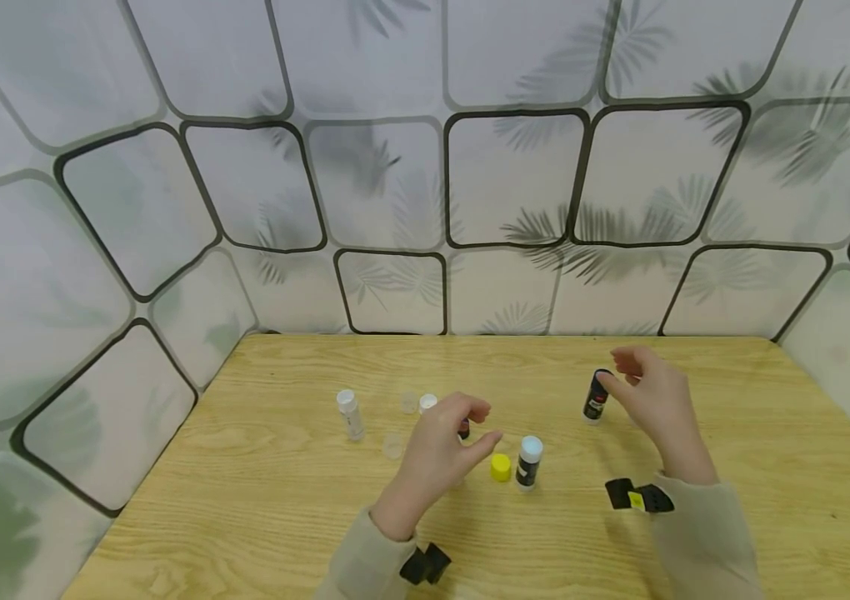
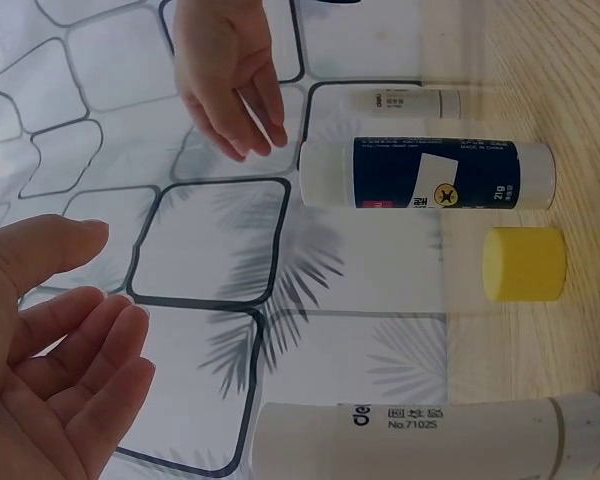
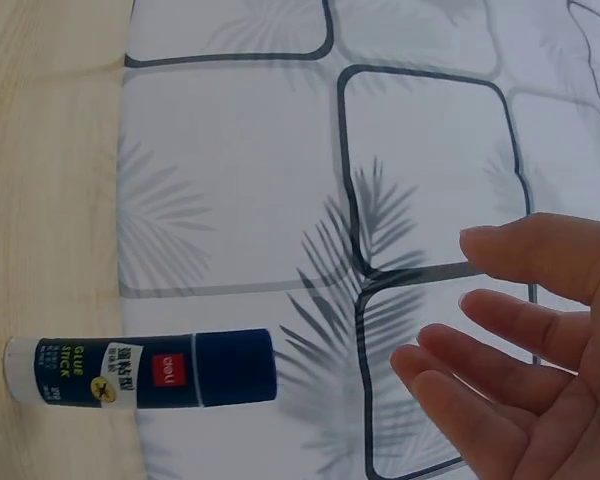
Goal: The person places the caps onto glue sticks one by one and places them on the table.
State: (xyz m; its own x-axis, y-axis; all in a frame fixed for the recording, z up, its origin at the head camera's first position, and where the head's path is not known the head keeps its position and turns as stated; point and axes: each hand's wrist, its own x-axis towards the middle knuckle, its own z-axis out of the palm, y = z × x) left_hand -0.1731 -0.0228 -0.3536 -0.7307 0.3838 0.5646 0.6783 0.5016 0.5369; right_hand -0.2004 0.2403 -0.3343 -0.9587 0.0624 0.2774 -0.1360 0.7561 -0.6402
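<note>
My right hand [image 1: 653,400] hovers beside the top of an upright glue stick [image 1: 595,398] with a dark blue cap. In the right wrist view a gap shows between its bent, spread fingers [image 3: 480,395] and that stick [image 3: 150,368]. My left hand [image 1: 436,446] is held above the table, thumb and fingers apart with nothing between them. To its right stand a yellow cap [image 1: 500,467] and a navy-labelled glue stick [image 1: 530,462] with a pale cap. The left wrist view also shows a white glue stick [image 2: 430,440] nearby. A dark item [image 1: 464,428] is mostly hidden behind my left hand.
A white tube [image 1: 350,414] stands at the left on the wooden table [image 1: 245,517]. Around the middle lie translucent caps [image 1: 392,446] and a white cap [image 1: 428,403]. A patterned curtain [image 1: 395,183] rises behind the table's far edge. One more small white stick [image 2: 405,102] shows farther off.
</note>
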